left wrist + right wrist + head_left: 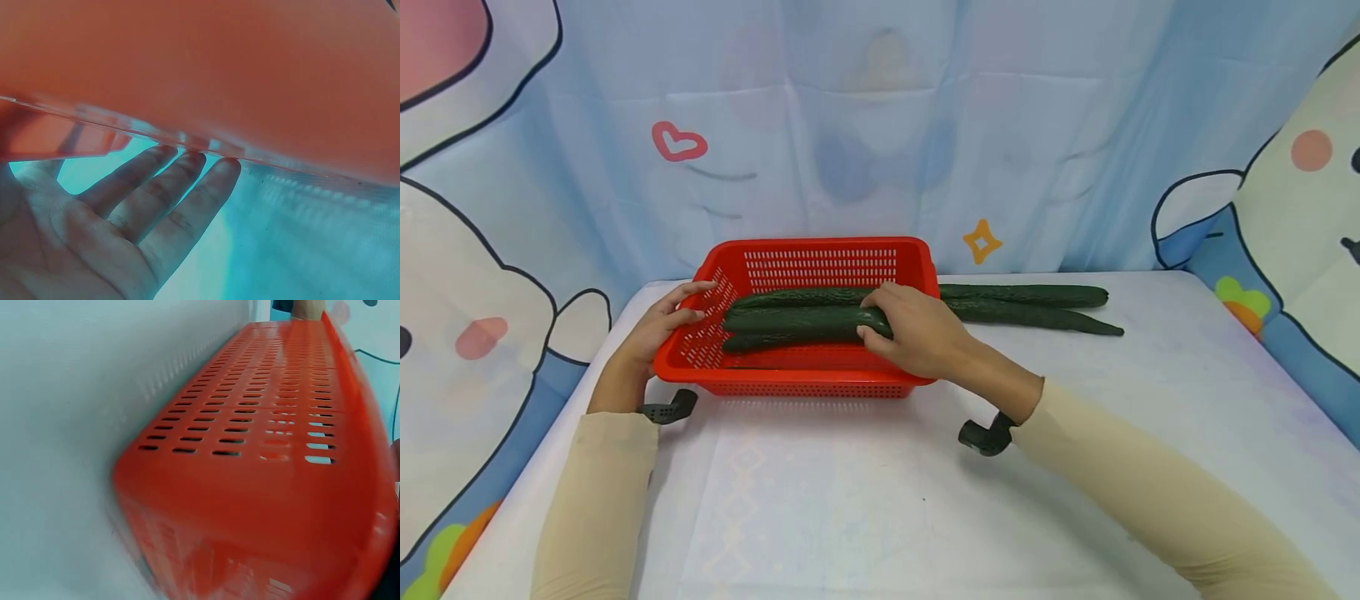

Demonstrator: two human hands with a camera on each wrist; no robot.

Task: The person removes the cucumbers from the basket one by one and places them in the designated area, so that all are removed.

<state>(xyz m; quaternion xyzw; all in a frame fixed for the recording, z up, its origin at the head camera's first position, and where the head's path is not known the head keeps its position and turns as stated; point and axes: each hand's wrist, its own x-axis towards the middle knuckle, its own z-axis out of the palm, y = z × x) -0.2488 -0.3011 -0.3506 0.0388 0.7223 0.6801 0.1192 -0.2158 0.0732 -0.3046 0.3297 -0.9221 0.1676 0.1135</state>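
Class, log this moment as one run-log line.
left hand: steadies red basket | right hand: grips cucumber in basket

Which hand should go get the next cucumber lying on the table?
Probably the right hand: the loose cucumbers lie on its side, while the left hand steadies the red basket.

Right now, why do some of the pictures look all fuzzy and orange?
Head view: sharp and evenly lit, with soft shadows under the red basket. Left wrist view: the basket sits so close that it is an orange blur, and the left hand looks bluish. Right wrist view: the basket's near corner is smeared, while its slots farther off are clearer.
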